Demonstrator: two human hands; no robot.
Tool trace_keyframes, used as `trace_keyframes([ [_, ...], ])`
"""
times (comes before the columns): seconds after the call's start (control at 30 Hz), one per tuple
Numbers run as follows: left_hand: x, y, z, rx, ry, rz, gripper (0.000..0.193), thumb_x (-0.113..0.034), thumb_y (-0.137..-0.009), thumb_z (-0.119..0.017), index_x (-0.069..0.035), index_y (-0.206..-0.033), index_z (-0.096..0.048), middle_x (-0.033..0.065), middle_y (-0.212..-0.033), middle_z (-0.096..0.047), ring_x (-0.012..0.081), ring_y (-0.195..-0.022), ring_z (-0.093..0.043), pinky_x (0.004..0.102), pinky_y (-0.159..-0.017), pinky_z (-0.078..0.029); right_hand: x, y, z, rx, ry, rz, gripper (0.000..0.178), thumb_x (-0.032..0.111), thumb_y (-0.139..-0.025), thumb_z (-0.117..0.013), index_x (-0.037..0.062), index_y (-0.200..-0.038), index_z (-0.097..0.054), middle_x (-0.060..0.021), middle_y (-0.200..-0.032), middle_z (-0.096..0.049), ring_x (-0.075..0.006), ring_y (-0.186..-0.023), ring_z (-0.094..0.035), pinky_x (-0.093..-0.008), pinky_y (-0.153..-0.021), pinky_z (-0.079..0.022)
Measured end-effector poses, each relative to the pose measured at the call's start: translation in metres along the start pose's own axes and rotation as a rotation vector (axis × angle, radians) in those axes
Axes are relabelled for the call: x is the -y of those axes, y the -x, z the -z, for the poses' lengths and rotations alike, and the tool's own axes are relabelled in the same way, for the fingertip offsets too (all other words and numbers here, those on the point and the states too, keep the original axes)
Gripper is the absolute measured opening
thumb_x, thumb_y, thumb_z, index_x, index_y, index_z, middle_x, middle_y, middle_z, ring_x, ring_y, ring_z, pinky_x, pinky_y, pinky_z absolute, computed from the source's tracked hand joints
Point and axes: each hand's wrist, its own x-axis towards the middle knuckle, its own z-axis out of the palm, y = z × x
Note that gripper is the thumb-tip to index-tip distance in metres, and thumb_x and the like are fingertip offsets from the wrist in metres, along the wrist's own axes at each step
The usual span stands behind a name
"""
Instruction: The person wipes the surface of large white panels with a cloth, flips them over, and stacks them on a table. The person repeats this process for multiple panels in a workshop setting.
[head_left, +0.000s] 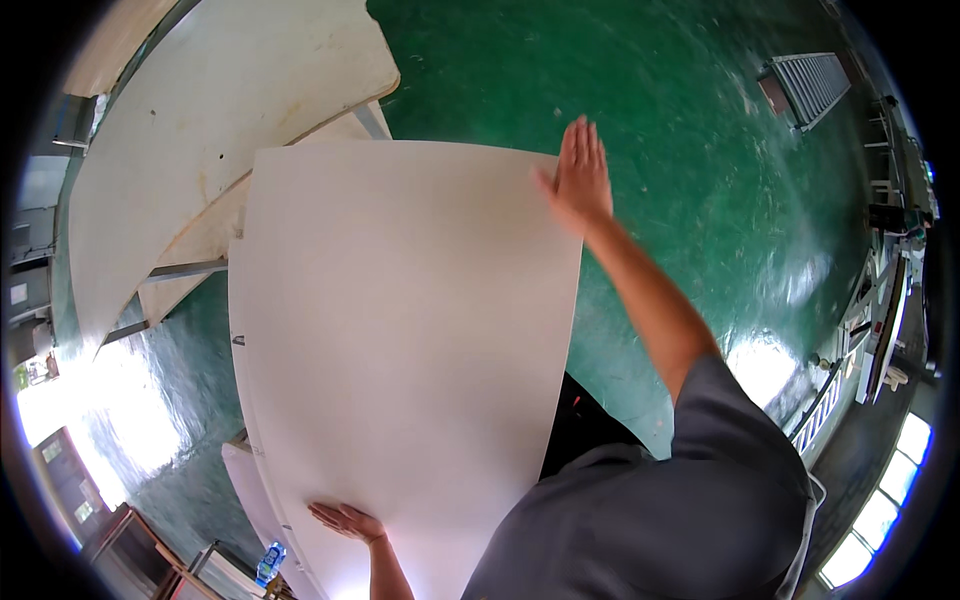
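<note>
A large white board lies flat in front of me, running from the lower edge to the middle of the view. My left hand rests on its near part, palm down with the fingers stretched out. At the far right corner of the board is my right hand, its fingers extended past the edge and the thumb apart. Slight blur shows on the right hand, so I cannot tell whether it presses on the corner or hovers there. Nothing is held in either hand. Small dark marks sit along the board's left edge.
A worn, pale table with a metal frame stands beyond the board to the left. Green floor surrounds it. A slatted grey metal piece lies at the far right. A blue-labelled bottle stands at the lower left.
</note>
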Motion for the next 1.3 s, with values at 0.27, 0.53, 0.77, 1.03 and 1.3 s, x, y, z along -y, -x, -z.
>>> trace_keyframes([
  [0.27,-0.003,0.002,0.001,-0.003,0.001,0.000,0.079,-0.056,-0.106,-0.020,0.002,-0.159,-0.020,0.0228,-0.166,-0.019,0.0388,-0.154,-0.016,0.0513,-0.125,-0.013,-0.009,0.004,0.005,0.024,-0.037,0.054,0.096,0.054,-0.097,-0.052,-0.0087,-0.157,-0.010,-0.0258,-0.166,-0.011,-0.0388,-0.156,-0.007,-0.0497,-0.127,-0.008],
  [0.53,0.005,0.022,0.004,0.006,-0.003,0.040,0.081,-0.059,-0.106,-0.019,0.002,-0.159,-0.020,0.0218,-0.166,-0.021,0.0387,-0.154,-0.016,0.0502,-0.125,-0.013,0.047,0.173,0.027,0.447,-0.195,0.418,0.100,0.051,-0.091,-0.063,-0.0028,-0.160,-0.013,-0.0223,-0.168,-0.011,-0.0400,-0.156,-0.005,-0.0590,-0.124,-0.006],
  [0.77,-0.026,0.005,0.023,-0.028,0.050,0.064,0.073,-0.048,-0.105,-0.034,0.003,-0.157,-0.026,0.0213,-0.165,-0.025,0.0390,-0.153,-0.020,0.0519,-0.124,-0.013,0.065,-0.051,-0.007,0.033,0.027,0.325,0.086,0.055,-0.099,-0.048,0.0034,-0.161,-0.018,-0.0154,-0.169,-0.014,-0.0382,-0.156,-0.010,-0.0597,-0.123,-0.007],
  [1.03,-0.044,0.007,0.030,0.003,0.101,0.160,0.071,-0.033,-0.099,-0.049,0.005,-0.155,-0.029,0.0214,-0.164,-0.026,0.0377,-0.153,-0.019,0.0505,-0.126,-0.012,0.384,-0.145,-0.050,-0.019,0.045,0.631,0.089,0.067,-0.099,-0.036,0.0024,-0.159,-0.021,-0.0149,-0.168,-0.019,-0.0316,-0.155,-0.018,-0.0514,-0.125,-0.015],
  [1.3,-0.058,0.020,0.045,0.028,0.143,0.272,0.075,-0.032,-0.095,-0.060,0.002,-0.155,-0.031,0.0180,-0.165,-0.026,0.0333,-0.154,-0.021,0.0463,-0.126,-0.014,0.554,0.183,-0.035,0.143,-0.168,1.284,0.088,0.061,-0.098,-0.045,0.0010,-0.159,-0.023,-0.0164,-0.166,-0.024,-0.0284,-0.155,-0.021,-0.0468,-0.125,-0.013],
])
